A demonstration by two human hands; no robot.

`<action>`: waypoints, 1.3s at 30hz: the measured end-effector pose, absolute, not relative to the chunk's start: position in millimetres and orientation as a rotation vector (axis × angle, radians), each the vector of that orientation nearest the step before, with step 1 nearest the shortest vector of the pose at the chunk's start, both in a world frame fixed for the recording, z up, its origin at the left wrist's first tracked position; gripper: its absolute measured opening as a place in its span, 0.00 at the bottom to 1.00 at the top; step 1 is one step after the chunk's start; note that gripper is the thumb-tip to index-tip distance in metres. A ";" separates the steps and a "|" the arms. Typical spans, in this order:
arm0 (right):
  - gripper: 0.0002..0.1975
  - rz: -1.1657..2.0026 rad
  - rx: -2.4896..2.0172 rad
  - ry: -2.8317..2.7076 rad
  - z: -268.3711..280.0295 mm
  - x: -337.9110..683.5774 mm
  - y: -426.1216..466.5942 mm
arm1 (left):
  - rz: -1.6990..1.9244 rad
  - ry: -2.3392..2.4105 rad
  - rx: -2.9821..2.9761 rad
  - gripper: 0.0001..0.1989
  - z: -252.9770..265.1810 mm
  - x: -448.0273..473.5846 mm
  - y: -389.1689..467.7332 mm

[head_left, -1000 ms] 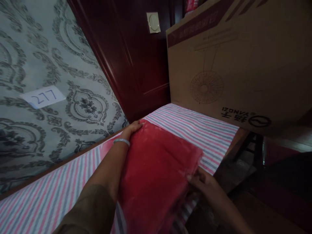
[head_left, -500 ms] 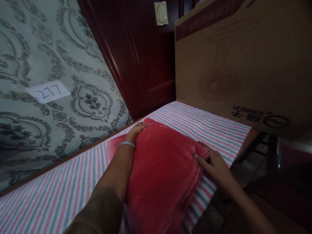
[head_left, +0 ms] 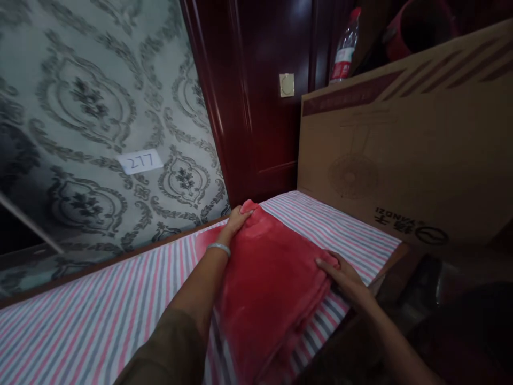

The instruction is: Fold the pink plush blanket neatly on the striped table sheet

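A folded red plush cloth (head_left: 268,278), perhaps a blanket or garment, lies on a striped sheet (head_left: 136,305) spread over a table or bench. At the cloth's far left corner, my left hand (head_left: 239,220) is closed around a bunched fold, with a bracelet on the wrist. My right hand (head_left: 342,272) pinches the right corner, thumb on top and fingers partly hidden under the layers. Another red flap (head_left: 206,238) shows beyond my left forearm.
A large cardboard box (head_left: 401,149) stands along the far right, with a plastic bottle (head_left: 345,51) behind its top edge. Dark red panelling (head_left: 260,107) and a patterned wall (head_left: 100,123) bound the back and left. A paper marked 277 (head_left: 141,161) is on the wall.
My view has tilted up, bringing the bottle into sight. My left hand has gathered the far left corner so it sticks up in a fold. The right hand keeps its pinch.
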State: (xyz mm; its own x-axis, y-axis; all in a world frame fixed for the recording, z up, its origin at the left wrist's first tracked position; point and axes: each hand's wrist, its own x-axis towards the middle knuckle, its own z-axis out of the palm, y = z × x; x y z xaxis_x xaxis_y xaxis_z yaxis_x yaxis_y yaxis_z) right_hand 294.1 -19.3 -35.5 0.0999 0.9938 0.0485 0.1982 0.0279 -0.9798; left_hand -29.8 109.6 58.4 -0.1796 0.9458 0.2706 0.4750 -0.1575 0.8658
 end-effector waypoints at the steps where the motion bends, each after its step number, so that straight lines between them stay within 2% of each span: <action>1: 0.36 1.028 -1.378 -1.264 -32.4 293.1 -20.2 | 1.323 1.617 1.631 0.15 71.8 -31.8 99.4; 6: 0.36 1.137 -1.117 -1.297 -2.2 282.9 -33.0 | 1.343 1.367 1.805 0.25 161.2 -54.5 23.3; 8: 0.35 1.026 -1.011 -1.349 19.4 276.4 -42.2 | 1.265 1.313 1.841 0.30 196.4 -68.3 -17.0; 10: 0.33 0.881 -0.902 -1.413 46.3 269.9 -54.6 | 1.207 1.326 1.802 0.29 225.0 -84.4 -59.8; 12: 0.33 0.760 -0.804 -1.487 76.0 264.0 -68.7 | 1.302 1.353 1.732 0.27 245.3 -101.9 -102.5; 16: 0.35 0.603 -0.661 -1.627 126.5 244.2 -85.2 | 1.671 1.344 1.597 0.26 259.5 -135.9 -176.3; 22: 0.35 0.490 -0.643 -1.839 166.4 172.4 -50.3 | 1.786 1.520 1.437 0.25 252.9 -175.0 -223.7; 28: 0.37 -0.076 -0.501 -1.807 213.0 145.7 -52.1 | 1.934 1.737 1.825 0.21 265.7 -194.4 -253.6; 31: 0.35 -0.246 -0.504 -1.847 173.2 160.0 -69.4 | 1.799 1.981 2.148 0.14 221.4 -198.2 -281.1; 34: 0.29 -0.310 -0.519 -1.943 73.8 179.6 -85.8 | 1.400 2.117 2.458 0.10 130.4 -194.5 -311.4; 37: 0.26 -0.268 -0.465 -2.170 -25.1 199.7 -109.1 | 0.905 2.118 2.537 0.13 42.2 -180.3 -340.3; 39: 0.26 -0.186 -0.529 -2.246 -61.3 208.7 -124.2 | 0.762 2.179 2.473 0.15 8.5 -170.3 -353.0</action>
